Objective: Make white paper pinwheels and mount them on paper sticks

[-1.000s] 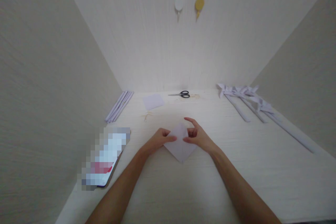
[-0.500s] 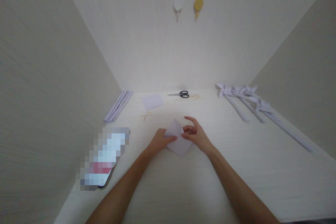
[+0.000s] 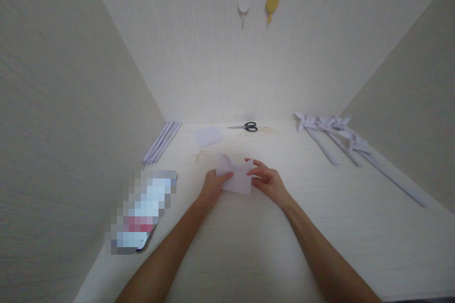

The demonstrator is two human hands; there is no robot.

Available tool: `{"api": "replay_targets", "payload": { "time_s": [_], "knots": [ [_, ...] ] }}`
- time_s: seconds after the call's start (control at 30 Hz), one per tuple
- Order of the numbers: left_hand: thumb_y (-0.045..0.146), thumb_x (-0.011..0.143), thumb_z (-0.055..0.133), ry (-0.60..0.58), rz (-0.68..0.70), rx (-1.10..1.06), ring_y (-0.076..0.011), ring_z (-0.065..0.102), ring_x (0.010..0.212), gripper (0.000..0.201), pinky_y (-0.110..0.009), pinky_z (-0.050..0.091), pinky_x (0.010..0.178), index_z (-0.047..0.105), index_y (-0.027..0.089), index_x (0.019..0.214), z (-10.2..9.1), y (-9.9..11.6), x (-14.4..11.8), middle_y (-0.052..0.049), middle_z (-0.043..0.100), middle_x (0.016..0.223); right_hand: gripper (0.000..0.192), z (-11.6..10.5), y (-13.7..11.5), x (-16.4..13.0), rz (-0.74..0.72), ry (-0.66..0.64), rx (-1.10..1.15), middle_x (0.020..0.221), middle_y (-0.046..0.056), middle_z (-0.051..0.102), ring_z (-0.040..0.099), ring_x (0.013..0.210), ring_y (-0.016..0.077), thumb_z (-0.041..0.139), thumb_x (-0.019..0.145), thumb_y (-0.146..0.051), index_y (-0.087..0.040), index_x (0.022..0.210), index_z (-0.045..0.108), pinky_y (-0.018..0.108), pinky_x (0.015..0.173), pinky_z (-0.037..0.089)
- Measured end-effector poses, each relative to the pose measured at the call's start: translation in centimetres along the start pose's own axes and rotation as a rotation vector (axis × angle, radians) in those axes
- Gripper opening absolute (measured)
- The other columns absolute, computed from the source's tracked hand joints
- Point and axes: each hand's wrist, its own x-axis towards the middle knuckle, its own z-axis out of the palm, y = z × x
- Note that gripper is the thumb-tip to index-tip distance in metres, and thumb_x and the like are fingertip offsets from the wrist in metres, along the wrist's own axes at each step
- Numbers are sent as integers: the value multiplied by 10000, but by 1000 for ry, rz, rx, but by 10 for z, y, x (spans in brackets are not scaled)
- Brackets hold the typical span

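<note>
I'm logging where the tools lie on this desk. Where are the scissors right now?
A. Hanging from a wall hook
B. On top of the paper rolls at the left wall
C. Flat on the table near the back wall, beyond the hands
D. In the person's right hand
C: the scissors lie flat on the table by the back wall, well beyond both hands, which hold the paper sheet.

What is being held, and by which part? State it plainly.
A folded sheet of pale paper, held just above the table. The left hand pinches its left edge; the right hand pinches its right edge.
</note>
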Motion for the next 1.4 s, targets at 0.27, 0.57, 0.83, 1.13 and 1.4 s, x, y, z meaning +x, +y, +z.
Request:
{"api": "replay_targets", "payload": {
  "time_s": [0.27, 0.57, 0.83, 1.13, 1.4],
  "knots": [
    [274, 578, 634, 8, 47, 144, -172, 581, 592, 284, -276, 458, 559, 604, 64, 767, -2, -5, 1, -108, 646, 713, 69, 5, 1, 3, 59, 103, -233, 683, 5, 520, 512, 605, 112, 657, 591, -251, -188, 575, 635, 225, 500, 408],
    [306, 562, 634, 33, 111, 336, -140, 529, 530, 280, -233, 395, 489, 630, 65, 705, 7, -3, -6, -49, 611, 611, 147, 9, 8, 5, 121, 180, -290, 579, 6, 561, 471, 493, 99, 624, 610, -313, -170, 578, 625, 218, 431, 356],
    [325, 588, 608, -2, 145, 402, -145, 531, 546, 276, -240, 403, 504, 630, 80, 713, 7, -3, -7, -51, 614, 632, 195, 9, 9, 5, 174, 226, -325, 447, -16, 511, 407, 401, 80, 615, 599, -342, -151, 560, 606, 203, 368, 295],
    [320, 604, 590, -3, 176, 457, -126, 492, 525, 242, -220, 369, 476, 606, 85, 659, 10, -1, -9, -26, 572, 583, 208, 11, 5, 5, 215, 255, -364, 395, -38, 434, 333, 366, 61, 610, 599, -337, -142, 532, 584, 199, 353, 212],
    [337, 614, 580, -12, 214, 489, -130, 490, 549, 255, -222, 379, 480, 615, 90, 668, 9, -2, -8, -30, 572, 614, 206, 13, 4, 5, 213, 273, -348, 396, -48, 413, 322, 367, 56, 615, 591, -336, -141, 542, 569, 196, 350, 200]
  ]
}}
